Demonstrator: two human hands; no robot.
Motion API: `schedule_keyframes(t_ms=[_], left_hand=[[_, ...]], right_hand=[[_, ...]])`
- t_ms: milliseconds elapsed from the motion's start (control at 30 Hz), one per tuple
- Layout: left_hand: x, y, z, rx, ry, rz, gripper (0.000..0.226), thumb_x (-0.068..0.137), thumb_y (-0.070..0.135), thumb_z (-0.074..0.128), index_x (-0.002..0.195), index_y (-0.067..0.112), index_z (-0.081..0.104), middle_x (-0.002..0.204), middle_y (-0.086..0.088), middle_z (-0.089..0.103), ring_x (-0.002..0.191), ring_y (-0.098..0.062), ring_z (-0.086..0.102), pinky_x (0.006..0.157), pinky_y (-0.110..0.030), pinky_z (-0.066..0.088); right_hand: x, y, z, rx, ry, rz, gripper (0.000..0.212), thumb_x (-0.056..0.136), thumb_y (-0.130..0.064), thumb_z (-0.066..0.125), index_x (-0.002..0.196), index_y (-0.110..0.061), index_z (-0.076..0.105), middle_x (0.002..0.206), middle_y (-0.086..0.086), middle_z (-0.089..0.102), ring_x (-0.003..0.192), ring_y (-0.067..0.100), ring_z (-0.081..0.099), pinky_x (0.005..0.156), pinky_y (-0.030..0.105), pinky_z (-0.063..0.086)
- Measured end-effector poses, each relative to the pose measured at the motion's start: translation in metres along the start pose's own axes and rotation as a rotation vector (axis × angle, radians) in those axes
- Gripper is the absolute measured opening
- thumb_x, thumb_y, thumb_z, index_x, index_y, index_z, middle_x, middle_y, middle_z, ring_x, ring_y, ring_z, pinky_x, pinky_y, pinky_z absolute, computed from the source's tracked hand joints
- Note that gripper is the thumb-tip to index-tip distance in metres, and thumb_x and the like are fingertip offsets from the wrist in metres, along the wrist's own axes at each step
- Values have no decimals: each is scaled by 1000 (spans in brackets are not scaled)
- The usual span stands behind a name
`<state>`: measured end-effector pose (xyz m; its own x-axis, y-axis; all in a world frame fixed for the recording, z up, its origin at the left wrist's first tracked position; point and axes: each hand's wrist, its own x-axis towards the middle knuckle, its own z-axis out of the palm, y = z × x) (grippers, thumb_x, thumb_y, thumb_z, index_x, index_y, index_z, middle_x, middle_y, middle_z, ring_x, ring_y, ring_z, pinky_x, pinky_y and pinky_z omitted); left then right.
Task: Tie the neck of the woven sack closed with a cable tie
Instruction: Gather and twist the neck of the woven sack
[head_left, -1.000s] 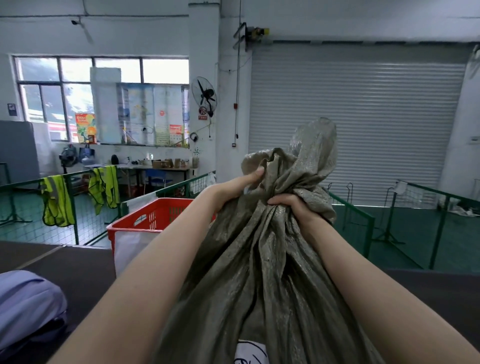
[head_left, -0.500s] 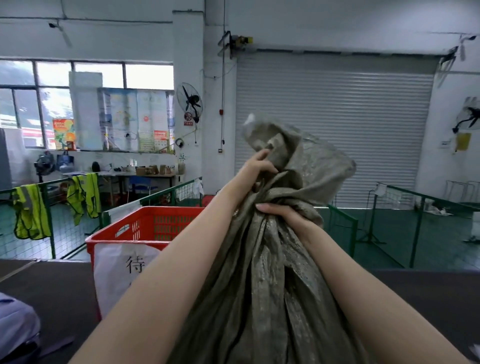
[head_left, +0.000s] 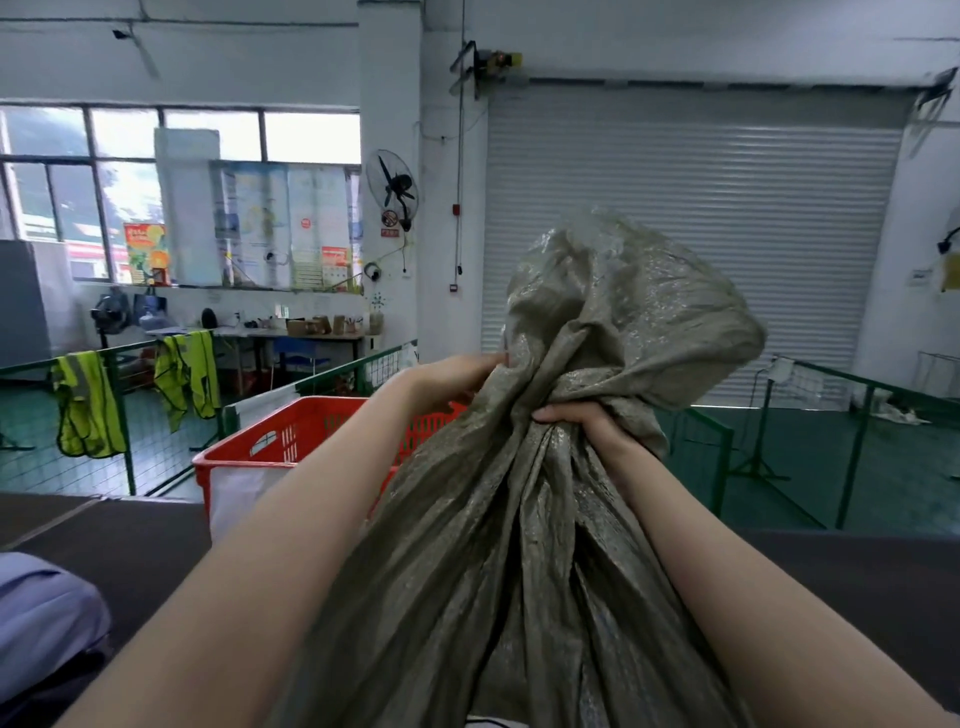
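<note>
A grey-green woven sack (head_left: 498, 561) stands in front of me and fills the lower middle of the view. Its gathered neck is bunched at about chest height, and the loose top (head_left: 628, 306) billows above it. My right hand (head_left: 587, 423) is clenched around the neck from the right. My left hand (head_left: 457, 376) grips the fabric on the left side of the neck, its fingers partly hidden behind the cloth. No cable tie is visible.
A red plastic crate (head_left: 291, 441) with a white label stands just behind the sack on the left. Green mesh fencing (head_left: 852, 415) runs behind it, with yellow vests (head_left: 85, 405) hung over it. A blue bundle (head_left: 47, 613) lies at lower left on the dark surface (head_left: 130, 540).
My left hand has dropped from the sack's top edge to the left of the neck. The loose top has puffed out wider. My right hand keeps its grip on the neck.
</note>
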<state>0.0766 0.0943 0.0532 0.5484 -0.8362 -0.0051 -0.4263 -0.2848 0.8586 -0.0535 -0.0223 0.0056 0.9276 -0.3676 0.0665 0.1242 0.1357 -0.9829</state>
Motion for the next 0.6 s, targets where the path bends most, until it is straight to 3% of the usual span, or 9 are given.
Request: schedule_keyframes(t_ms=[100,167,200,267,367,433,500,533,600], left_hand=[[2,18,15,-127,231,156,20,88,27,58,87,9,64,91,-8,65,72,-16,61,67,-24,50],[6,30,15,-107,365,268,18,88,15,58,99,4,65,92,-8,63,72,-15,59,58,-17,47],[9,34,15,-129,377,311,22,88,12,57,107,2,64,95,-9,63,80,-18,60,60,-17,48],[10,38,18,-148,277,325,28,90,11,53,116,3,61,108,-12,64,97,-21,60,81,-26,52],[4,44,32,112,74,250,34,94,21,48,122,5,58,132,-15,56,119,-26,53,107,-36,39],[-2,43,27,168,108,240,42,96,32,41,127,7,54,139,-13,50,125,-24,48,107,-31,35],[-12,43,14,33,92,193,56,93,50,38,134,13,45,143,-9,45,123,-20,46,102,-30,34],[-17,38,5,-59,-19,130,65,87,59,39,135,15,43,141,-7,47,122,-19,48,103,-32,36],[-27,24,3,19,-301,-13,72,73,72,46,120,18,53,118,1,64,105,-14,62,92,-27,49]], right_hand=[[-2,-8,3,-72,-39,-4,11,70,-8,62,80,-8,67,64,6,74,64,21,67,72,31,53],[-3,-13,0,-73,-65,7,13,69,-10,64,82,-8,68,69,7,75,68,22,68,75,32,53],[-4,-14,-2,-65,-70,8,12,72,-11,64,83,-9,69,72,7,75,69,22,69,76,33,53],[-2,-16,-2,-33,-83,-3,12,80,-14,60,85,-9,69,74,6,76,68,20,71,77,33,53],[5,-12,6,-45,-59,-32,11,86,-15,56,86,-10,66,66,2,75,61,14,71,74,29,54],[9,-8,8,-96,-8,-48,12,86,-16,57,93,-11,65,63,-2,74,62,14,69,72,28,52],[15,-3,3,-106,8,-38,16,87,-17,57,101,-13,63,69,-1,75,71,17,67,75,29,52],[17,-2,0,-99,13,-18,16,88,-18,56,100,-12,63,73,1,74,74,19,66,77,29,52],[15,-8,-1,-103,1,-10,12,90,-18,53,94,-13,63,72,3,73,69,18,67,72,27,53]])
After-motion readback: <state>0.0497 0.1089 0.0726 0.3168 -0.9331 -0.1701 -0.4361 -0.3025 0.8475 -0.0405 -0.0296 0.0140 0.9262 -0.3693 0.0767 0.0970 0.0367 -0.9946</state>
